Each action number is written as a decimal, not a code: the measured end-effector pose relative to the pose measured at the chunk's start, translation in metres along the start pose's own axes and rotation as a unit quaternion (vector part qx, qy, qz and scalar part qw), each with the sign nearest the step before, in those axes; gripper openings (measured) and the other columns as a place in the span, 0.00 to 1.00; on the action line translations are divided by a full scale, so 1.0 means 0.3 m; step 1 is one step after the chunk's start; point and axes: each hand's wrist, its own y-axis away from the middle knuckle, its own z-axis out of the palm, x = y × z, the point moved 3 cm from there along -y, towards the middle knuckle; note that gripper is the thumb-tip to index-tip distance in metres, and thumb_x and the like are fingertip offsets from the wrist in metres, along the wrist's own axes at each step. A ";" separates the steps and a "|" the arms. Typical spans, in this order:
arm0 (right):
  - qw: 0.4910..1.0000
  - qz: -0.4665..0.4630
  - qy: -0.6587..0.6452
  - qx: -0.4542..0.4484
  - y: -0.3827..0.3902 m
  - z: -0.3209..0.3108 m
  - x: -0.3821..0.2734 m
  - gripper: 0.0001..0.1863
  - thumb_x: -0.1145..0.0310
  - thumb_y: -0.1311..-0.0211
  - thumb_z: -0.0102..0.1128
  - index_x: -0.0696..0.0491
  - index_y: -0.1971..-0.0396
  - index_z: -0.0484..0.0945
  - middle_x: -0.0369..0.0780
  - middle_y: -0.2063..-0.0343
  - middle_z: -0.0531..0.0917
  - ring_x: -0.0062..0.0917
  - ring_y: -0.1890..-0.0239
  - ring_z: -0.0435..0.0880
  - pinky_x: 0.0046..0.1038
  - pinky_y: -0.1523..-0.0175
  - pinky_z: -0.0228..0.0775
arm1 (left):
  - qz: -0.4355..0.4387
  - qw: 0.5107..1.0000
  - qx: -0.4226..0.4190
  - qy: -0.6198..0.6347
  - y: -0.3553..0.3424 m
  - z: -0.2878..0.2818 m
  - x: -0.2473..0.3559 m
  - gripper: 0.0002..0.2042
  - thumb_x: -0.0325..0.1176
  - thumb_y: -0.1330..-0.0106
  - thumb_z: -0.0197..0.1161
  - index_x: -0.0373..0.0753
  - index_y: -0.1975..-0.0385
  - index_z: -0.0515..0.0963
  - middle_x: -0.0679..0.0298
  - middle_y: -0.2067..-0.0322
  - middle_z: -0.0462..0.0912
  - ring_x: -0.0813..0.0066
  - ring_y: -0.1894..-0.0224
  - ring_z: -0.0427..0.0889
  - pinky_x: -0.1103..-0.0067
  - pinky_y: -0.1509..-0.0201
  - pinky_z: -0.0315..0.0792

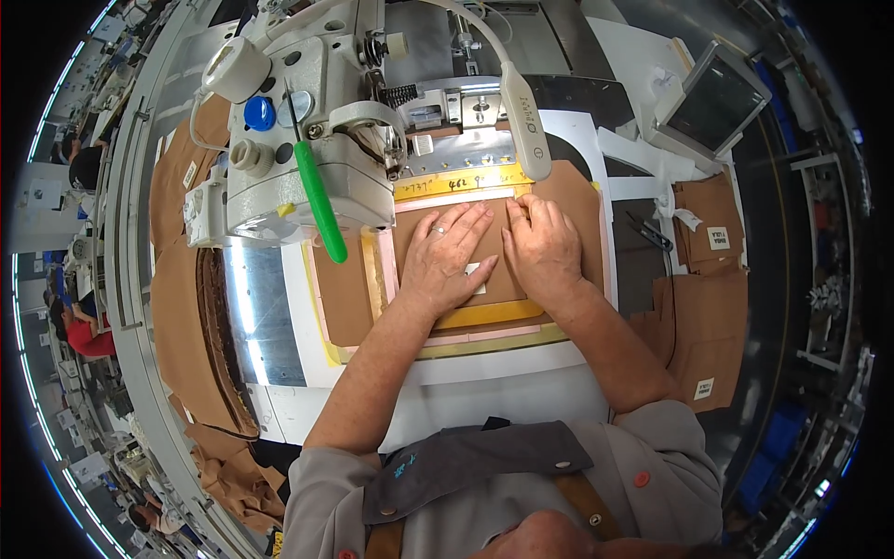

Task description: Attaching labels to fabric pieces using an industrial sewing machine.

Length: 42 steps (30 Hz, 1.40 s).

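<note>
My left hand (447,256) lies flat on a brown fabric piece (568,312), its fingers stretched out and a ring on one finger. A small white label (476,277) shows partly beside its thumb. Close by on the right, my right hand (545,247) rests on the same piece with its fingers curled inward near the piece's far edge. Whatever lies under those fingertips is hidden. The fabric lies in a flat template with yellow strips; a yellow bar (494,315) crosses its near side, and a marked yellow strip (456,182) runs along its far side.
A white sewing machine head (307,177) stands at the far left, with a green-handled tool (317,200) on it. A lamp (526,130) hangs close beyond my hands. Brown fabric stacks (191,298) and labelled pieces (712,340) flank the template. A screen (712,98) stands at far right.
</note>
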 end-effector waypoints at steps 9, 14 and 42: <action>0.998 -0.010 0.045 -0.032 0.001 -0.001 -0.006 0.28 0.66 0.48 0.74 0.61 0.47 0.81 0.41 0.50 0.81 0.31 0.52 0.78 0.33 0.48 0.73 | -0.004 1.000 0.009 -0.017 0.015 0.008 -0.005 0.31 0.42 0.40 0.71 0.43 0.35 0.76 0.64 0.33 0.76 0.67 0.30 0.72 0.56 0.27 0.62; 0.998 -0.013 0.046 -0.032 0.021 -0.002 -0.014 0.29 0.64 0.47 0.72 0.61 0.45 0.81 0.41 0.49 0.80 0.31 0.50 0.77 0.34 0.46 0.71 | -0.018 0.999 0.004 -0.038 0.023 0.011 -0.001 0.30 0.40 0.39 0.69 0.43 0.35 0.76 0.64 0.33 0.76 0.68 0.29 0.71 0.56 0.26 0.62; 0.992 -0.039 -0.087 -0.085 0.025 0.047 -0.124 0.33 0.62 0.42 0.71 0.56 0.37 0.74 0.47 0.39 0.74 0.39 0.35 0.72 0.49 0.27 0.59 | -0.083 0.993 0.018 -0.082 0.152 -0.093 -0.063 0.30 0.53 0.37 0.69 0.43 0.37 0.77 0.58 0.37 0.77 0.62 0.33 0.74 0.55 0.26 0.57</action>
